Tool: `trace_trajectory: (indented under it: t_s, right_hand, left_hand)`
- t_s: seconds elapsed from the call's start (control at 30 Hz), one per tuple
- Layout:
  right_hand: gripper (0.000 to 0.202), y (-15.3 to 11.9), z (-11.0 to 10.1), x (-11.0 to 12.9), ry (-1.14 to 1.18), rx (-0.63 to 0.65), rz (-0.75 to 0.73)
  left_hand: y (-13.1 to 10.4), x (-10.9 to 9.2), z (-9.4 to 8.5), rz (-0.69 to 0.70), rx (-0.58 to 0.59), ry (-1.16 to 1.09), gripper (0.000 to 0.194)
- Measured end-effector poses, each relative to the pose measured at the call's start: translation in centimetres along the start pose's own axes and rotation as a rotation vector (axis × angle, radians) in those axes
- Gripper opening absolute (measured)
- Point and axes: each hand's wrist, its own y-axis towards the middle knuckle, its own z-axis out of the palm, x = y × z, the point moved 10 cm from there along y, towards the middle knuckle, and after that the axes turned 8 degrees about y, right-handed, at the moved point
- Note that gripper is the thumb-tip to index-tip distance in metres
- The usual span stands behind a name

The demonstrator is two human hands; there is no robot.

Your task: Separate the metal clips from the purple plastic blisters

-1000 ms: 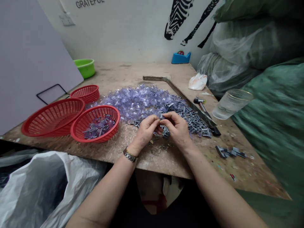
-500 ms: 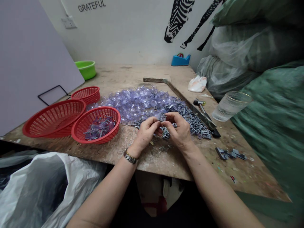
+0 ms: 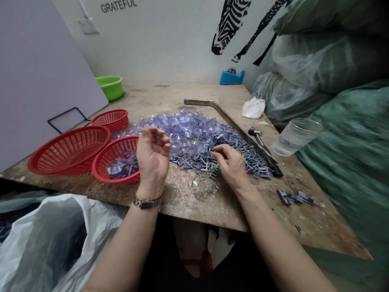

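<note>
My left hand [image 3: 154, 160] is raised over the right rim of the front red basket [image 3: 97, 168], palm turned toward me. Its fingers are loosely bent and apart, with nothing in them. Inside that basket lie clear purple plastic pieces with grey parts [image 3: 121, 164]. My right hand [image 3: 232, 166] hovers at the near edge of the heap of small grey plastic parts [image 3: 249, 156]. Its thumb and forefinger are drawn close together; anything between the tips is too small to make out. Behind both hands spreads a pile of clear purplish plastic pieces [image 3: 179, 125].
Two more red baskets [image 3: 69, 150] stand at the left, with a green basin [image 3: 112, 89] behind. A bent metal strip [image 3: 231, 121] borders the pile. To the right are a hammer [image 3: 258, 138], a glass of water [image 3: 296, 138] and dark grey pieces [image 3: 294, 197].
My left hand has moved left from my right hand to the basket and opened. Another clear piece now shows in the basket. My right hand has stayed nearly in place.
</note>
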Motion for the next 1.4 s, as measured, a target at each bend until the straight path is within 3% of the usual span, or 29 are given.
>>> trace_trajectory:
  t_s: [0.13,0.27,0.33,0.43,0.63,0.9,1.13,1.23,1.4]
  right_hand:
    - [0.009,0.0,0.2,-0.3,-0.019,0.027,-0.006]
    - [0.011,0.0,0.2,-0.6,-0.028,0.035,-0.001]
    - [0.011,0.0,0.3,-0.6,-0.031,0.043,-0.001]
    - [0.011,0.0,0.4,-0.6,-0.032,0.057,-0.005]
    - [0.011,-0.1,0.6,-0.7,-0.032,0.077,0.008]
    - [0.015,0.0,-0.2,-1.7,0.044,-0.007,0.106]
    - [0.017,-0.2,0.3,-2.4,0.211,0.008,0.236]
    - [0.013,-0.2,0.0,-2.4,0.234,-0.028,0.246]
    - [0.01,-0.1,-0.4,-1.9,0.194,-0.031,0.198]
  left_hand:
    - [-1.0,4.8,3.4,-0.037,0.301,0.692,0.012]
    - [-2.0,7.4,7.1,0.263,0.521,1.519,0.01]
    - [-2.2,8.6,8.1,0.333,0.589,1.772,0.016]
    - [-1.9,10.0,8.6,0.345,0.625,1.935,0.023]
    - [-1.6,10.9,8.2,0.326,0.626,1.908,0.017]
    - [-2.5,8.9,8.9,0.444,0.655,1.487,0.022]
    - [-4.2,9.6,9.7,0.329,0.752,1.271,0.025]
    - [-4.0,9.9,9.1,0.197,0.708,1.1,0.021]
    - [-4.3,12.3,7.7,-0.273,0.678,0.717,0.018]
